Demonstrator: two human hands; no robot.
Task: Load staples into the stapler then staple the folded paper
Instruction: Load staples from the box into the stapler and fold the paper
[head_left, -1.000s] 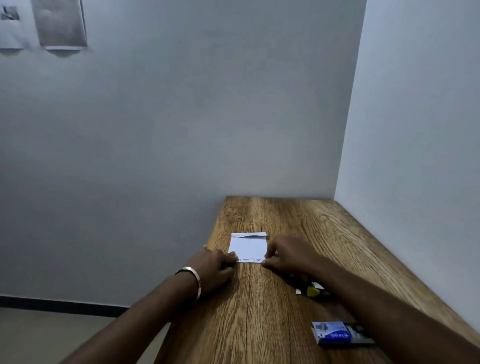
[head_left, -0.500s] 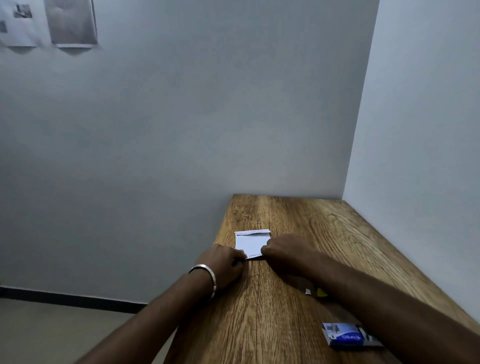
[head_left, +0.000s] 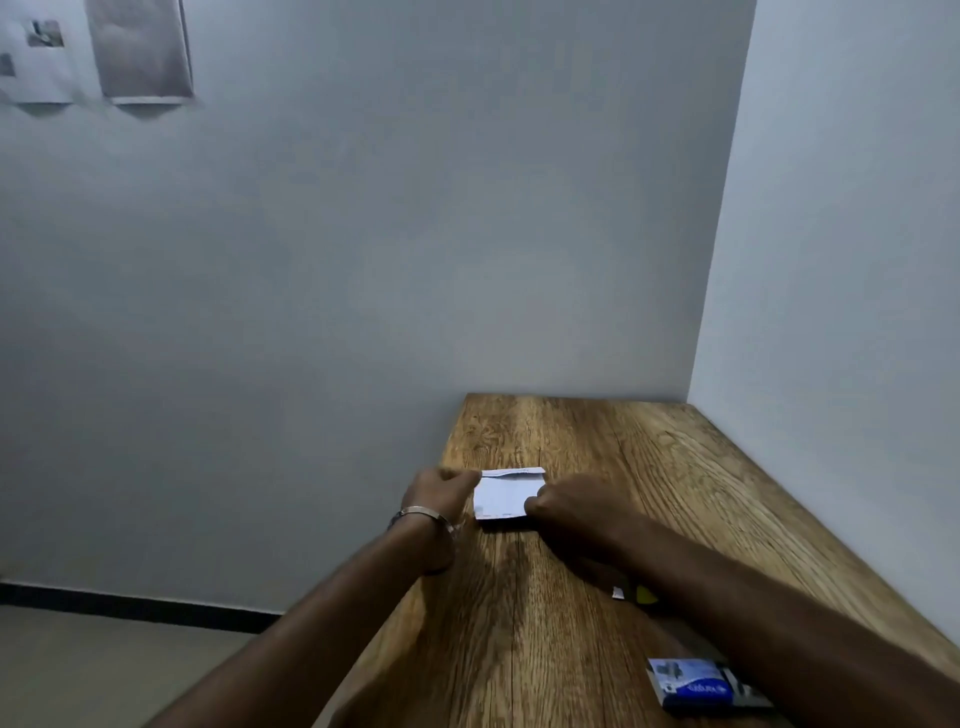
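Centrally placed on the wooden table: folded white paper, lying flat, roughly rectangular, long axis running left to right across the tabletop, near edge toward the person and far edge toward the back wall. Slightly lifted along the far edge, with a thin flap or upper layer showing there. Faint print along the near edge, too small to read.

Flanked by both hands. Left hand at the paper's far-left corner, fingers curled in toward it and touching that corner; blurred, so cannot tell whether pinching or only pressing. Metal bangle around the left wrist. Right hand at the paper's right edge, fingers curled under with knuckles up, fingertips meeting the near-right corner; looks like holding the paper down, exact grip hidden by the hand itself.

Partly hidden under the right forearm, nearer the person: a small object with a yellow part and a white tip, too covered to name. Closer still, near the table's right side, a blue and white small box lying flat, long axis also left to right.

Up on the wall at upper left, two pinned sheets.
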